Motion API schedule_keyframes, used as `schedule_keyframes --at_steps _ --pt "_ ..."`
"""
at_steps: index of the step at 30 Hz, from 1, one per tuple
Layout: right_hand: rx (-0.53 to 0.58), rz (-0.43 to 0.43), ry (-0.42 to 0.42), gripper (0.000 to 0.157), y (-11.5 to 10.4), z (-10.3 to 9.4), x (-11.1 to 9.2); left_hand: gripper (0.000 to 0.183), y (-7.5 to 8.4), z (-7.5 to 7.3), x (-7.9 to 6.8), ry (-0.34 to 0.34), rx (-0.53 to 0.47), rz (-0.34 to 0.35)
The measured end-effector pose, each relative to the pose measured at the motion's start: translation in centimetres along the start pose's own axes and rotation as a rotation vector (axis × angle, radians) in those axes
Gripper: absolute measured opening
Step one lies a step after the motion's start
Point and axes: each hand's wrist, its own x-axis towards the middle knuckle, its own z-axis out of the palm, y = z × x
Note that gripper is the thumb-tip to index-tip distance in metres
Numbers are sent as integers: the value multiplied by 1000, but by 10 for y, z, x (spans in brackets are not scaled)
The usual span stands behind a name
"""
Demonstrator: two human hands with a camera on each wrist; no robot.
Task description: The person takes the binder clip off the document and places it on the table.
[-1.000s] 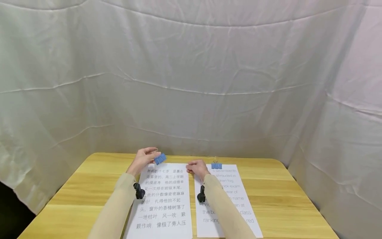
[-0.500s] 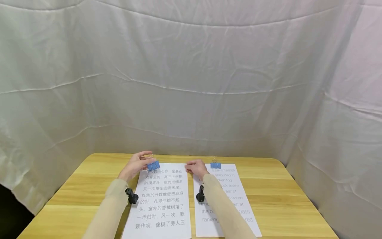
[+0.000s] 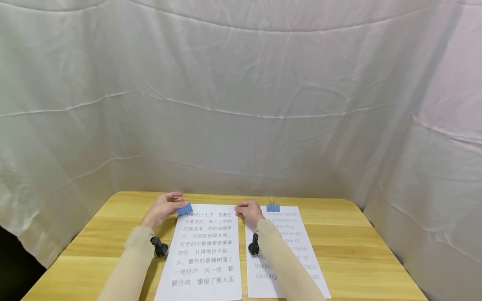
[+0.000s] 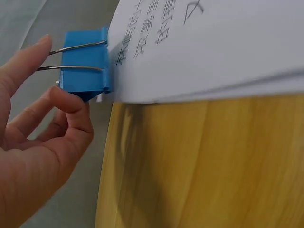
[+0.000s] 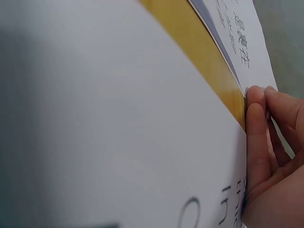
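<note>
My left hand (image 3: 161, 210) pinches a blue binder clip (image 4: 81, 77) by its wire handles, thumb on one side and bent fingers on the other. The clip's mouth is right at the top left corner of a stack of paper (image 3: 207, 247) printed with Chinese characters. At the opposite top corner of that stack, my right hand (image 3: 250, 210) pinches the sheets between thumb and fingertips (image 5: 255, 95). The right forearm crosses over a second stack (image 3: 301, 240), printed in English, which bears another blue binder clip (image 3: 273, 207) at its top edge.
Both stacks lie side by side on a wooden table (image 3: 350, 251), with a narrow strip of wood between them. Behind and around the table hangs a pale grey curtain (image 3: 241, 104). A small black camera sits on each wrist.
The left hand has carried the binder clip leftward along the top edge and lowered it to the left corner. My right hand keeps its place at the other corner.
</note>
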Motion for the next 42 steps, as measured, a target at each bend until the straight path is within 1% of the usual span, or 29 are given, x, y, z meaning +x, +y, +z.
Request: schedule_keyframes --at_steps 3,8,11,17,22,26,31,36,42 --pt "-16 20 12 23 1 1 -1 70 -1 -7 -3 18 10 -11" --pt "-33 32 32 22 0 1 2 71 0 -18 -6 50 -15 -13" --pt "-32 40 28 23 -1 1 2 71 0 -25 -6 73 -19 -24" --pt "-23 65 31 23 0 -1 2 72 -3 -38 -10 96 28 -64" --pt "-22 72 31 23 0 -1 2 69 -9 -47 -12 92 61 -100" --pt "-26 72 32 23 -2 -1 1 71 -11 -51 -14 104 90 -123" --pt "-37 79 24 22 -3 -1 2 72 -14 -55 -15 130 99 -160" --pt "-27 97 21 22 -5 0 2 72 -13 -55 -15 130 101 -164" --pt "-22 87 16 23 -6 -1 1 71 -11 -54 -15 138 105 -183"
